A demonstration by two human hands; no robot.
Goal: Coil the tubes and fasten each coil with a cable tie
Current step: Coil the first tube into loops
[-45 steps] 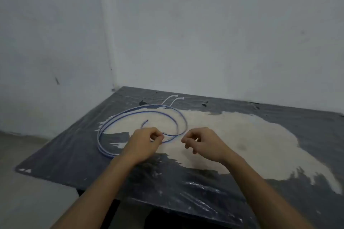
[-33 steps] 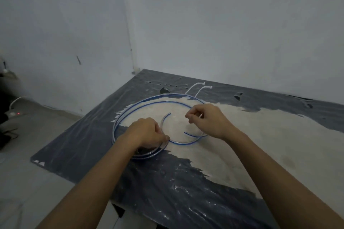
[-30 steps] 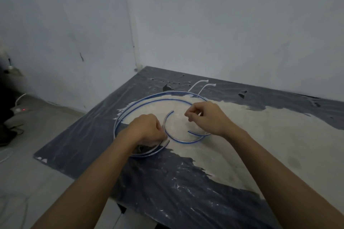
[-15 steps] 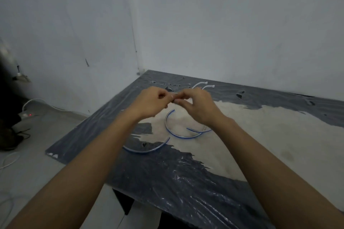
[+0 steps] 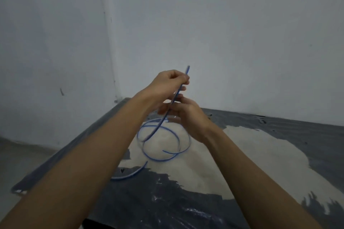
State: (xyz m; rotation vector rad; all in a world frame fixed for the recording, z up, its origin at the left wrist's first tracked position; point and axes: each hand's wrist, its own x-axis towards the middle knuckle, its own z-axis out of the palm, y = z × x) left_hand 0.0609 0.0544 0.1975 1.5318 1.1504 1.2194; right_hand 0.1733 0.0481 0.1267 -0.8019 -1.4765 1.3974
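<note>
A thin blue tube lies in loose loops on the table. One end of it rises off the surface. My left hand pinches that end high above the table, with a short tip sticking up past the fingers. Just below, my right hand has its fingers curled round the same strand. Another curved stretch of blue tube lies on the dark part of the tabletop, nearer me. The cable ties are hidden behind my hands.
The tabletop is dark and worn, with a big pale patch in the middle. It stands in a corner between two pale walls. Its left edge drops to a grey floor.
Both hands have risen from the tabletop with one end of the tube. The loops on the table have drawn in smaller. The view has tilted up.
</note>
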